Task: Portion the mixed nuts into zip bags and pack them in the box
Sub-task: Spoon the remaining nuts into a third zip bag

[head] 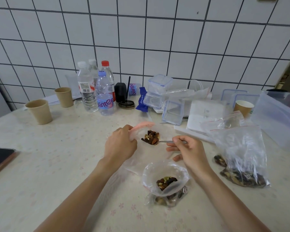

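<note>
Left hand [120,144] gripped the red-zipped mouth of a zip bag [141,129], holding it open. Right hand [187,152] pinched a spoon [164,141] loaded with nuts [151,137] at the mouth. A filled bag [165,183] lay just beside.

Four water bottles [88,87], three paper cups [39,111], one phone [0,158], one spoon [166,141]
</note>
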`<state>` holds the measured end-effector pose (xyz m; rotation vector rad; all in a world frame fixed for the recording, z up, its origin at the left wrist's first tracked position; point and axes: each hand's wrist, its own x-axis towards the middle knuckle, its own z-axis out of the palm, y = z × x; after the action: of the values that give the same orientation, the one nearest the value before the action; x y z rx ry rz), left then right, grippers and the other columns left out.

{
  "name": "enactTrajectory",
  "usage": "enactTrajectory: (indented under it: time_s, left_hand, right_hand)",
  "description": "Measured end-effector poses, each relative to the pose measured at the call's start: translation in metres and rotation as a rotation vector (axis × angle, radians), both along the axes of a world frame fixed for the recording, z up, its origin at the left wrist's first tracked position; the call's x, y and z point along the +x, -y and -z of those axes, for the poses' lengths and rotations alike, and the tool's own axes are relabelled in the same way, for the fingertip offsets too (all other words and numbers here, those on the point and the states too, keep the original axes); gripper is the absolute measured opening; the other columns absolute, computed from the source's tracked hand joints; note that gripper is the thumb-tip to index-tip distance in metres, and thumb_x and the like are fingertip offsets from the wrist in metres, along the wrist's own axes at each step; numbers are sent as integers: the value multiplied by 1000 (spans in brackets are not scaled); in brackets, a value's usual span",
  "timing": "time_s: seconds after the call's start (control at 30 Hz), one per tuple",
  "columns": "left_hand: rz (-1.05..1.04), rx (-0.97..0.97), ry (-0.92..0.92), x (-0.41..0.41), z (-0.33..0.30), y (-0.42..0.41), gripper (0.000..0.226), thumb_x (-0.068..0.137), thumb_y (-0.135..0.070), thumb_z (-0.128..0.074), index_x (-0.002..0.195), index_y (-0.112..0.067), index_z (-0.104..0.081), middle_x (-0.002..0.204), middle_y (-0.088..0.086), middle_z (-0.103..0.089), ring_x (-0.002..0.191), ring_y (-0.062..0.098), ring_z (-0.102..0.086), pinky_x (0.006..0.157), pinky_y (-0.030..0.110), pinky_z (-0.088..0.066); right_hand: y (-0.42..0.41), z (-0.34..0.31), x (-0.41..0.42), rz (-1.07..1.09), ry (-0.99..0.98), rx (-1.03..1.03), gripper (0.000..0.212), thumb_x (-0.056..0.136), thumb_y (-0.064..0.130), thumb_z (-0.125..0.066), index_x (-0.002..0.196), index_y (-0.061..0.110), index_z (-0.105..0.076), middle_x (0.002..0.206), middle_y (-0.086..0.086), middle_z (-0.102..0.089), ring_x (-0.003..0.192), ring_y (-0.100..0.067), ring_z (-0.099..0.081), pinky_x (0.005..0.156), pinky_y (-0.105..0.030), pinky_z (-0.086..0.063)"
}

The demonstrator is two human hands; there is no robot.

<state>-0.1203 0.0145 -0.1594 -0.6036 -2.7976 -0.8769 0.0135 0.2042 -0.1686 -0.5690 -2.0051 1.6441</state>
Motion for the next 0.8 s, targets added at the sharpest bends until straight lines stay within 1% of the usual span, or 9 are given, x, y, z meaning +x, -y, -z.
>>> enactTrajectory:
  time_s: [0.1,0.17,0.27,0.37,0.43,0.5,0.63,0.73,0.8]
  left_hand:
    - [51,-57,55,-1,-4,1,63,85,-37,-80,140,-26,-50,127,-1,-60,96,18,-57,77,31,-48]
    - [94,-40,74,0,-11,2,77,82,-42,-84,146,-27,-44,137,-1,-54,109,19,-57,84,31,-48]
    - [156,0,60,7,-26,5,81,81,-43,-85,148,-29,-43,148,-2,-47,129,21,-50,101,36,-46]
    - [184,76,6,23,-44,10,71,86,-43,-81,146,-30,-47,148,-5,-48,134,17,-48,107,35,-41]
    - [186,129,-41,37,-52,16,59,89,-43,-77,141,-30,-52,141,-7,-54,125,13,-52,103,33,-44]
    - [207,150,-65,53,-57,23,48,90,-42,-76,133,-29,-57,126,-9,-60,107,6,-59,91,26,-48]
    - [234,65,77,80,-58,38,28,93,-56,-64,111,-33,-64,93,-16,-68,79,1,-66,70,23,-52]
    - [250,-24,204,95,-46,45,38,95,-68,-50,91,-34,-67,70,-11,-73,67,3,-68,70,30,-56]
    - [274,-17,270,104,-37,46,44,97,-68,-45,81,-33,-67,63,-13,-72,61,1,-67,65,24,-49]
  right_hand:
    - [-1,-4,3,4,-13,6,12,104,16,-60,102,11,-71,91,-3,-80,82,-19,-79,61,-41,-61]
    - [-1,-8,6,4,-21,-1,13,104,16,-59,103,10,-71,92,-4,-80,83,-19,-79,61,-40,-61]
    - [0,-17,12,-7,-36,-19,14,104,15,-59,105,8,-70,92,-5,-80,83,-18,-79,58,-34,-61]
    - [1,-30,23,-11,-78,-39,14,104,13,-59,105,6,-71,90,-5,-80,83,-20,-79,56,-31,-60]
    - [0,-39,33,-31,-106,-35,13,104,13,-60,103,7,-71,90,-5,-81,84,-22,-79,56,-31,-61]
    - [-1,-48,47,-57,-130,-25,13,103,14,-60,103,8,-71,90,-4,-81,85,-22,-79,56,-30,-61]
    - [-4,-57,82,-111,-173,-26,13,103,16,-61,104,7,-71,93,-8,-81,87,-26,-79,57,-31,-62]
    - [-3,-55,108,-141,-161,-47,14,102,17,-62,103,6,-71,93,-11,-80,87,-28,-79,56,-28,-61]
    - [-1,-51,123,-160,-146,-69,14,102,16,-62,102,6,-72,93,-12,-80,87,-30,-79,56,-27,-60]
